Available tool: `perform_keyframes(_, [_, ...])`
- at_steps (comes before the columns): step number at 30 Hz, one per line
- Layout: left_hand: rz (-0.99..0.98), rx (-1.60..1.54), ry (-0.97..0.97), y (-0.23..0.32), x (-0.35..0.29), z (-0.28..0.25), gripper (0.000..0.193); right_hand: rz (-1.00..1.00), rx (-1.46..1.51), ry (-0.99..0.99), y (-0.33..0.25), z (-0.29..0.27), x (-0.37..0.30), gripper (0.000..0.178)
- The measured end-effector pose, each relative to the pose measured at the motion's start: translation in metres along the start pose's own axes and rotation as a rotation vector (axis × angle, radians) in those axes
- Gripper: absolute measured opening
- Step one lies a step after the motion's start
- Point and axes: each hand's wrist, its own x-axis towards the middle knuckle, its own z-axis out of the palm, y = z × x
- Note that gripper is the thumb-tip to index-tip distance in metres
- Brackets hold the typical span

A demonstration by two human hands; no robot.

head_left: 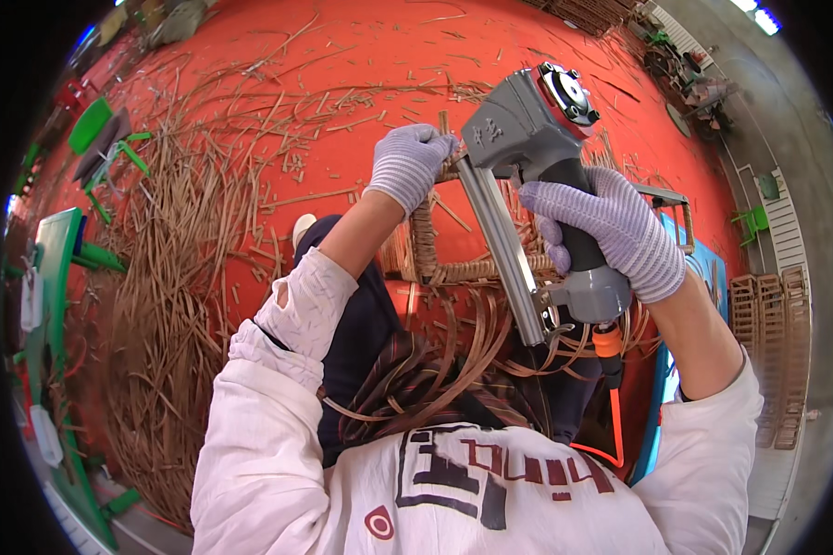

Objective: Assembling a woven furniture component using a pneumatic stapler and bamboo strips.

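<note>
My right hand (620,231), in a striped glove, wraps round the black grip of a grey pneumatic nail gun (518,120). Its long silver magazine (504,245) slants down in front of me, and the nose points left. My left hand (410,166), gloved too, is closed at the far left corner of a woven frame (463,271), close beside the gun's nose. What its fingertips pinch is hidden. Brown flat strips wrap the frame's bars, and loose strips (477,338) curl from it over my lap.
An orange air hose (617,425) runs from the gun past my right side. Piles of brown strips (171,305) cover the red floor at left. A green table (55,268) and green chair (91,125) stand left. Wooden frames (773,342) are stacked at right.
</note>
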Motion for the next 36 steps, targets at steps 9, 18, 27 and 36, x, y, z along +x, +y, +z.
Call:
perform_keyframes(9, [-0.016,-0.004,0.011,-0.002,0.003,0.001,0.037,0.007,-0.048,-0.008,0.0,0.001,0.003,0.03])
perform_keyframes(18, [-0.029,-0.027,0.011,-0.005,0.007,0.0,0.031,0.027,-0.13,-0.005,0.0,-0.003,0.011,0.031])
perform_keyframes(27, [0.026,-0.023,0.039,-0.018,0.014,0.002,0.038,-0.08,0.246,0.134,0.033,-0.042,-0.06,0.037])
perform_keyframes(36, [0.113,-0.119,-0.073,-0.049,0.031,-0.023,0.027,0.033,0.041,0.753,0.209,-0.156,-0.254,0.025])
